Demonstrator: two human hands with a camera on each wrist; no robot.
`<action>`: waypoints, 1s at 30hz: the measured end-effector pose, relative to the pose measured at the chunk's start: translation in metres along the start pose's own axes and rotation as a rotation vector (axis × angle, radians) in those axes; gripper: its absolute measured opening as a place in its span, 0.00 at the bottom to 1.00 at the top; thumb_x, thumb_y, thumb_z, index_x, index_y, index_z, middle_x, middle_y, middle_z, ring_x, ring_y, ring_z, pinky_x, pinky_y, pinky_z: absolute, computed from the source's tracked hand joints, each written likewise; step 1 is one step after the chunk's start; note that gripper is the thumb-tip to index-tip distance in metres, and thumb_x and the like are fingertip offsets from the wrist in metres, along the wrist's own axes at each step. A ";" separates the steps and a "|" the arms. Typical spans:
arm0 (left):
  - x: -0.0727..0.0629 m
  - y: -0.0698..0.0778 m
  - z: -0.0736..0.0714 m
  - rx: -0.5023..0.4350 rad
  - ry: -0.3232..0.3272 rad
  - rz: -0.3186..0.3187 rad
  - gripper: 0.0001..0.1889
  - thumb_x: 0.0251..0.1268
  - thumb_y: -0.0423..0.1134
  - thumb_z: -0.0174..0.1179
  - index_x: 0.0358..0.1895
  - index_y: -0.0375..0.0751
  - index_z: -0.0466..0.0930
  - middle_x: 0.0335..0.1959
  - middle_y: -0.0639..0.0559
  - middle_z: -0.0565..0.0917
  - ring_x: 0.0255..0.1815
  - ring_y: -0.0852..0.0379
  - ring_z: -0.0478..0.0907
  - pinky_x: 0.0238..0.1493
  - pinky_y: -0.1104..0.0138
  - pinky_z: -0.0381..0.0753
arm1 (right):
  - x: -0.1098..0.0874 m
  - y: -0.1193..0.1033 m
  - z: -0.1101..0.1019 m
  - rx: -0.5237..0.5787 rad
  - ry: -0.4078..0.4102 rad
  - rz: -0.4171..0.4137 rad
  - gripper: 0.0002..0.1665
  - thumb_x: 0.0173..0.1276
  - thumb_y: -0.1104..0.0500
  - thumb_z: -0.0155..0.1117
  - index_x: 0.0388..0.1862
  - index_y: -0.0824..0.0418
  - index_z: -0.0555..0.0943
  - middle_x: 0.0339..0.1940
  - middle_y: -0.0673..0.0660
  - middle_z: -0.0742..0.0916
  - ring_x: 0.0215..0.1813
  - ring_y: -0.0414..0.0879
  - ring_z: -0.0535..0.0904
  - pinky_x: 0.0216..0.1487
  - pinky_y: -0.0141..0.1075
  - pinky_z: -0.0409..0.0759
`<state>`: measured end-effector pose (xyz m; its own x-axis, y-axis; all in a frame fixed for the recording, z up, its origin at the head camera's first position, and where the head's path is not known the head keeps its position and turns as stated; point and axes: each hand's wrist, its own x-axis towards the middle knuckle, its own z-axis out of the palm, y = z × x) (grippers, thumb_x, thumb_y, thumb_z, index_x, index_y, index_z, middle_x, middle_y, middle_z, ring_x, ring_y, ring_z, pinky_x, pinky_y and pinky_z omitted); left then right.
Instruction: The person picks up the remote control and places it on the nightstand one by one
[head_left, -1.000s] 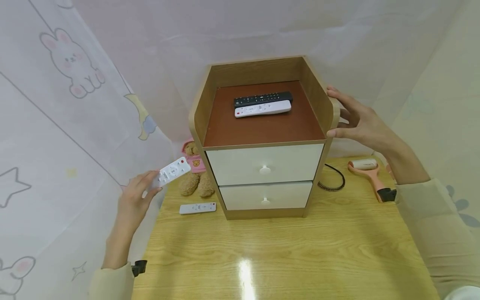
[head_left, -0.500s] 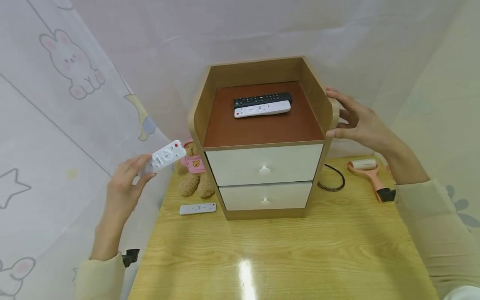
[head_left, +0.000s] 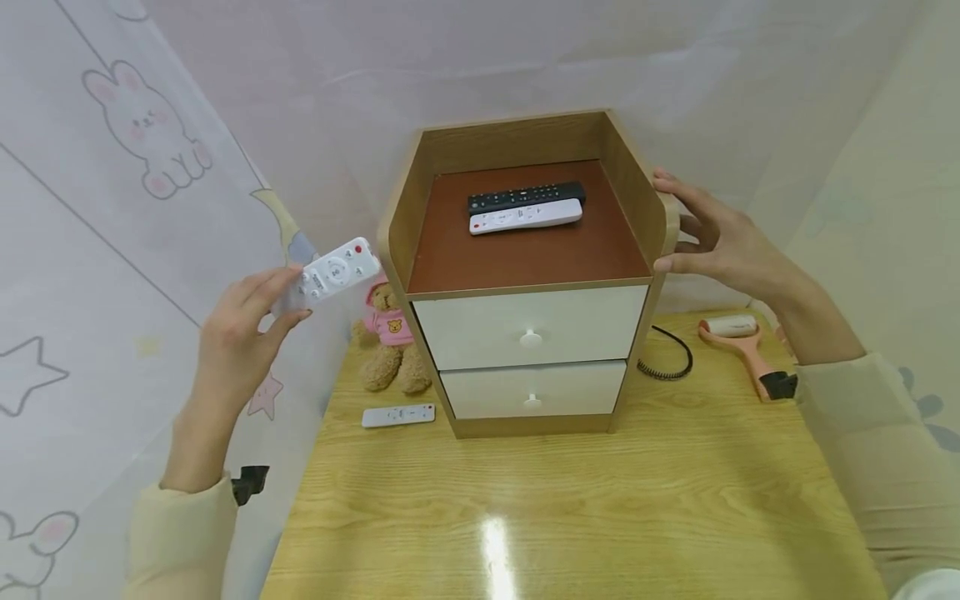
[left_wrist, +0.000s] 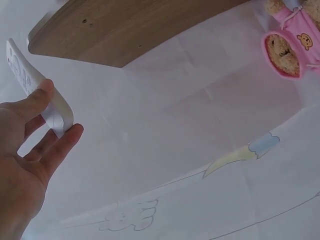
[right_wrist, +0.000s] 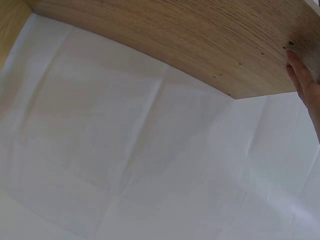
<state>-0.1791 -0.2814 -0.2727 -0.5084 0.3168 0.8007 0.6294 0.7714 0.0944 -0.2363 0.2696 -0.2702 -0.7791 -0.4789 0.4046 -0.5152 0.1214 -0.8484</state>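
My left hand [head_left: 243, 329] pinches a white remote control [head_left: 337, 271] by its near end, thumb on one side and fingers on the other. The remote is raised and tilted, its buttons and red key facing up, just left of a small wooden cabinet [head_left: 536, 427]. In the left wrist view the white remote [left_wrist: 62, 112] shows edge-on, near the cabinet's side panel [left_wrist: 115, 37]. My right hand [head_left: 731, 246] rests against the cabinet's right side, thumb at the front edge. A black remote [head_left: 525, 197] and another white remote [head_left: 525, 218] lie side by side on the cabinet's brown top.
Beside the cabinet's left side sits a teddy bear [head_left: 390, 327] in pink, with another white remote [head_left: 398, 416] on the wooden table [head_left: 420, 517] before it. To the right lie a dark toothed hair band [head_left: 666, 372] and an orange-handled lint roller [head_left: 738, 342]. Printed curtains surround the table.
My left hand has lifted the white remote up and a little left, away from the table. The right hand stays against the cabinet.
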 end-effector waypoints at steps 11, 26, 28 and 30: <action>0.036 0.011 -0.011 0.027 -0.071 0.023 0.31 0.44 0.22 0.72 0.57 0.39 0.79 0.51 0.42 0.82 0.45 0.43 0.76 0.42 0.74 0.67 | 0.000 -0.003 -0.001 -0.017 -0.001 0.018 0.54 0.55 0.82 0.64 0.77 0.54 0.56 0.80 0.48 0.52 0.70 0.52 0.64 0.58 0.26 0.74; 0.079 0.019 -0.013 -0.001 -0.147 0.076 0.30 0.49 0.22 0.70 0.59 0.38 0.78 0.53 0.42 0.81 0.51 0.42 0.76 0.45 0.54 0.75 | -0.001 -0.004 0.000 -0.040 -0.005 0.032 0.54 0.56 0.80 0.64 0.77 0.53 0.56 0.80 0.46 0.52 0.70 0.52 0.65 0.58 0.27 0.74; 0.086 0.021 -0.012 0.002 -0.163 0.090 0.30 0.49 0.22 0.70 0.60 0.38 0.78 0.53 0.42 0.80 0.51 0.41 0.76 0.46 0.53 0.76 | -0.001 -0.004 0.000 -0.036 -0.006 0.028 0.54 0.56 0.81 0.64 0.77 0.53 0.55 0.80 0.47 0.52 0.71 0.53 0.64 0.58 0.27 0.74; 0.093 0.022 -0.011 0.011 -0.183 0.099 0.30 0.50 0.23 0.69 0.61 0.38 0.77 0.54 0.41 0.80 0.51 0.41 0.76 0.46 0.51 0.76 | -0.001 -0.005 0.001 -0.031 -0.006 0.024 0.54 0.56 0.81 0.64 0.77 0.53 0.55 0.80 0.47 0.52 0.71 0.53 0.64 0.58 0.27 0.75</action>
<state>-0.2060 -0.2407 -0.1900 -0.5437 0.4858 0.6844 0.6753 0.7374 0.0131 -0.2328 0.2691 -0.2669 -0.7890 -0.4807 0.3825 -0.5076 0.1594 -0.8467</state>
